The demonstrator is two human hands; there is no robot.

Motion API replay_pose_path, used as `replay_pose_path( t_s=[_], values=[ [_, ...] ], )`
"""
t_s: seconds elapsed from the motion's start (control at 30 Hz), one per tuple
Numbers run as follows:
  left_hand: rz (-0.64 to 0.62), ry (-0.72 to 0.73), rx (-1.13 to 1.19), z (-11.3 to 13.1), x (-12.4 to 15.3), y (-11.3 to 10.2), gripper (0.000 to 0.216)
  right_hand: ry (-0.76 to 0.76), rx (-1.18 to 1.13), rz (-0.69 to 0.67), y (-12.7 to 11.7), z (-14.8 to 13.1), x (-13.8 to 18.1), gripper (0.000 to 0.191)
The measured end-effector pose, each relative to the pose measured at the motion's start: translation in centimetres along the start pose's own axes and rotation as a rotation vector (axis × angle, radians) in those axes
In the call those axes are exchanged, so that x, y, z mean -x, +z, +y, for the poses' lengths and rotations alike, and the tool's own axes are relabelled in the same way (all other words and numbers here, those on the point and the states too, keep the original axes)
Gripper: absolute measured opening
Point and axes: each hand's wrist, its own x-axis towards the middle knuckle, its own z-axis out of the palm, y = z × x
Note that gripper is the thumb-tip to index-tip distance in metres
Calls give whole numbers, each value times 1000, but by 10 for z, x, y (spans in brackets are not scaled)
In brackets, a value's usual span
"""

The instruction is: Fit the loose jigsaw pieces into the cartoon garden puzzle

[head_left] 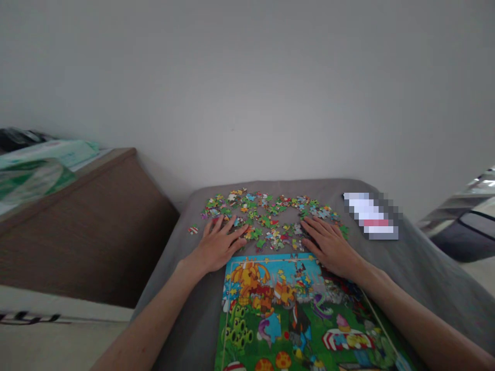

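Loose jigsaw puzzle pieces (266, 221) lie scattered over the far part of a grey cloth-covered surface (185, 309). My left hand (220, 243) rests palm down with fingers spread at the left side of the pieces, its fingertips touching some of them. On the right side, my right hand (328, 245) lies flat with its fingers stretched out over other pieces. Between my forearms is a colourful puzzle board (278, 309) with a cartoon picture, its far edge just short of the pieces. My right wrist is above the board's right edge.
A phone-like object (371, 216), blurred out, lies at the right. Left stands a brown wooden cabinet (88, 221) with green and white bags (42, 170) on top. Behind the surface rises a grey wall (247, 93). A single piece (193, 230) sits apart at the left.
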Motion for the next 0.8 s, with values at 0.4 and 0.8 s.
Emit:
replay_pose_path(
  t_s=[0.4,0.8],
  values=[
    [31,-82,-1,-18,10,-13,53,8,-12,8,1,1,1,52],
    [-43,111,-2,7,4,-9,46,-12,1,15,-1,-1,0,52]
  ],
)
